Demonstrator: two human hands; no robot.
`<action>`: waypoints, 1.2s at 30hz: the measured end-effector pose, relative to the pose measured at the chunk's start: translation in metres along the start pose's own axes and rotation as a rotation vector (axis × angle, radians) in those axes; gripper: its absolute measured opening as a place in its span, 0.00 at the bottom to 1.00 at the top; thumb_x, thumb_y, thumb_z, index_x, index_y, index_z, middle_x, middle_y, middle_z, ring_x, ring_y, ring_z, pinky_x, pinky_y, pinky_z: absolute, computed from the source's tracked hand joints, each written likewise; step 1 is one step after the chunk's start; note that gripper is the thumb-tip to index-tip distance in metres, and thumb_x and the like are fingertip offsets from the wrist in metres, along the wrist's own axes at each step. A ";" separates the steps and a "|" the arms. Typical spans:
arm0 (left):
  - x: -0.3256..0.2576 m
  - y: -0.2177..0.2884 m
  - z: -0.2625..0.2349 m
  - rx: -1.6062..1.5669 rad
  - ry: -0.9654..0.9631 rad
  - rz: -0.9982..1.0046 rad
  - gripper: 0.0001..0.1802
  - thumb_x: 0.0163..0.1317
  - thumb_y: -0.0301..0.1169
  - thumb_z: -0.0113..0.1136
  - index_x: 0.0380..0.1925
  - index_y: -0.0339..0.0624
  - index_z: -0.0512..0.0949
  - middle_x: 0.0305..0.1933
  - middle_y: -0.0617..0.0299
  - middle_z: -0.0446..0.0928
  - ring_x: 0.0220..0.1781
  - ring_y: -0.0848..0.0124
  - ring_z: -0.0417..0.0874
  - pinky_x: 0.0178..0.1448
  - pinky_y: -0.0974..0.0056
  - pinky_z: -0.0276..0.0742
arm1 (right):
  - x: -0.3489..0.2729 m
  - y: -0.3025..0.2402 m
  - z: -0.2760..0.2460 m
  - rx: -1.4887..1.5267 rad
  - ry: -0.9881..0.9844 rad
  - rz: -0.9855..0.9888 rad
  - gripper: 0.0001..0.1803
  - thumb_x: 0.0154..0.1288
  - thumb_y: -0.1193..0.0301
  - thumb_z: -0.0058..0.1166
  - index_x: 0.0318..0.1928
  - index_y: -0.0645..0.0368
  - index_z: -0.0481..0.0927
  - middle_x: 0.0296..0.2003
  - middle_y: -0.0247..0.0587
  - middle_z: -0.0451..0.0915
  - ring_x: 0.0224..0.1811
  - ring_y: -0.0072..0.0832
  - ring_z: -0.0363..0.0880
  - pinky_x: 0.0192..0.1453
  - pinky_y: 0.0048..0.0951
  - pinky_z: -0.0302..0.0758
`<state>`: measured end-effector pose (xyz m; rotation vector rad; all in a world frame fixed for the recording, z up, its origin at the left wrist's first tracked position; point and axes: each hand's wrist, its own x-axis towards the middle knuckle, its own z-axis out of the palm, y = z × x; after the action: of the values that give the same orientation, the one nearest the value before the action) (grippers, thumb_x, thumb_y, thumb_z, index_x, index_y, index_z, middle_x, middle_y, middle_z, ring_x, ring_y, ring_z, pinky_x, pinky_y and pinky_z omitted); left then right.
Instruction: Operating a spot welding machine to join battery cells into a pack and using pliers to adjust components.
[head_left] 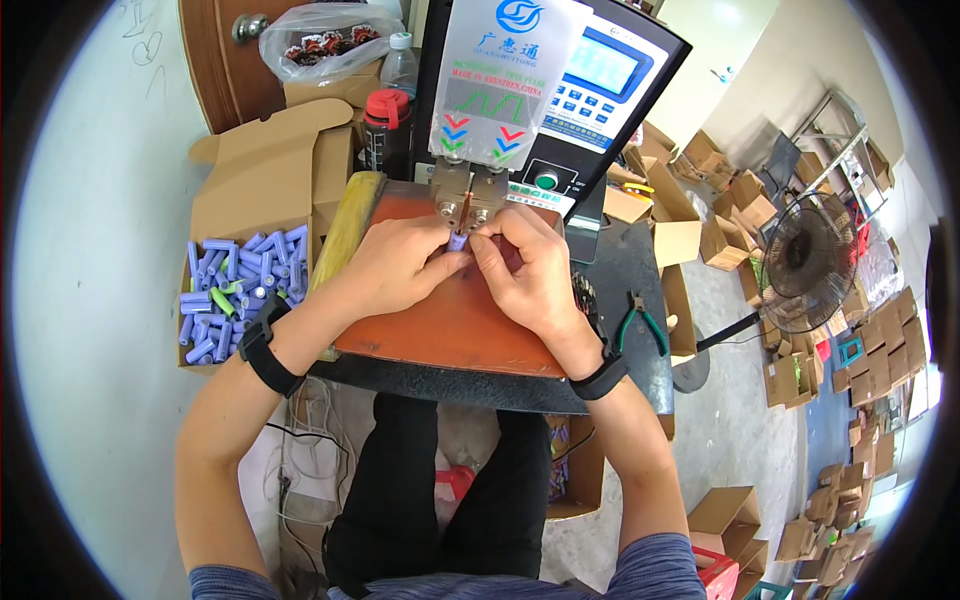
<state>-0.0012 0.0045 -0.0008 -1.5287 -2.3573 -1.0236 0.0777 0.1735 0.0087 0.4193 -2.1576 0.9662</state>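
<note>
**Two hands pinch a purple cell under the welder's head**

While both hands meet at the middle of the desk, they pinch one small purple cylindrical battery cell [457, 241] between their fingertips, holding it just below the two metal electrode blocks [470, 196] of a black bench welding machine [560, 110]. On the left hand [400, 265] the fingers curl inward, with the thumb pressed against the cell; the right hand [528, 268] is bent at the knuckles, its fingertips closed on the cell's other side. Each wrist wears a black band. Both forearms rest over a smooth reddish-brown work board [455, 330] lying on the dark desk [625, 270].

A translucent plastic cover with red, blue and green arrow marks hangs over the machine's front, beside a pale blue display and a keypad. Left of the board, an open brown cardboard box [255, 185] holds a loose heap of purple cells [240, 290]. Green-handled pliers [640, 322] lie on the desk to the right.
</note>
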 end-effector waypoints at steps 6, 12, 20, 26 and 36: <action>0.007 0.000 0.005 -0.094 0.057 -0.010 0.05 0.60 0.28 0.53 0.32 0.38 0.75 0.27 0.55 0.76 0.29 0.63 0.78 0.35 0.61 0.71 | -0.005 0.013 -0.009 -0.065 0.075 0.071 0.02 0.59 0.77 0.55 0.33 0.60 0.75 0.28 0.47 0.77 0.31 0.49 0.78 0.33 0.40 0.73; 0.001 -0.022 0.002 -0.618 0.216 -0.224 0.07 0.65 0.22 0.41 0.35 0.39 0.71 0.30 0.63 0.75 0.27 0.79 0.67 0.31 0.73 0.62 | -0.011 0.011 -0.040 0.269 0.078 0.246 0.04 0.64 0.77 0.53 0.32 0.64 0.73 0.22 0.39 0.75 0.25 0.19 0.69 0.31 0.25 0.69; 0.002 -0.008 0.009 -0.052 0.151 0.043 0.08 0.57 0.17 0.46 0.36 0.35 0.73 0.35 0.53 0.76 0.37 0.61 0.77 0.43 0.60 0.72 | -0.132 -0.011 -0.217 0.232 -0.458 0.836 0.03 0.64 0.76 0.54 0.32 0.63 0.78 0.29 0.33 0.82 0.34 0.18 0.79 0.39 0.21 0.74; -0.002 -0.005 0.006 0.385 0.223 0.035 0.16 0.49 0.19 0.50 0.41 0.35 0.73 0.39 0.49 0.71 0.42 0.52 0.75 0.45 0.53 0.72 | -0.183 0.020 -0.214 -0.259 -0.494 0.813 0.06 0.57 0.71 0.61 0.32 0.60 0.82 0.30 0.39 0.84 0.33 0.26 0.82 0.41 0.26 0.76; -0.007 0.010 -0.004 0.391 0.435 -0.154 0.17 0.41 0.36 0.62 0.30 0.39 0.72 0.34 0.52 0.73 0.35 0.53 0.79 0.38 0.52 0.74 | -0.136 0.082 -0.126 -0.565 -0.492 0.908 0.16 0.52 0.55 0.62 0.29 0.56 0.83 0.29 0.45 0.84 0.35 0.41 0.83 0.40 0.40 0.78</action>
<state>0.0095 -0.0007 0.0042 -0.8954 -2.2122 -0.7638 0.1872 0.3222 -0.0744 -0.7358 -3.0065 0.6518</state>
